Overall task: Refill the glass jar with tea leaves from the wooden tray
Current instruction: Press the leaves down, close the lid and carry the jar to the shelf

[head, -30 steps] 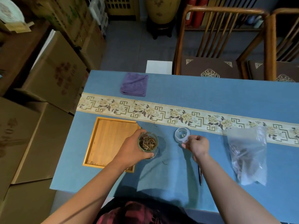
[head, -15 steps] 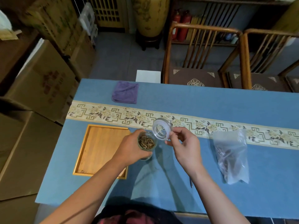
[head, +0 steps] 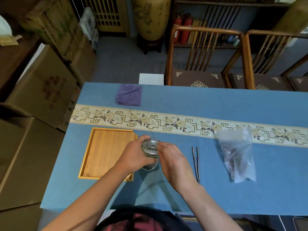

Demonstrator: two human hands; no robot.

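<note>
Cardboard boxes are seen stacked at the far left, beside a table covered in a blue cloth crossed by a cream floral runner. A folded purple cloth is laid near the table's far left corner. Closer in, a wooden tray is set flat on the cloth, its visible floor bare of leaves. Just to the tray's right, a glass jar is held upright between both hands, tilted slightly; a dark layer of tea leaves is visible at its base. The jar's body is wrapped by the left hand, fingers curled round the glass. A clear glass lid is seated on the jar's mouth, and the right hand is placed against the lid's right side, its fingertips at the rim; whether the lid is pinched or merely touched cannot be told. Further right, a pair of thin dark tweezers is laid on the cloth, apart from the hands. Beyond it, a clear plastic bag holding dark leaves is lying with its top over the runner's edge. Two wooden chairs are drawn up along the table's far side.
</note>
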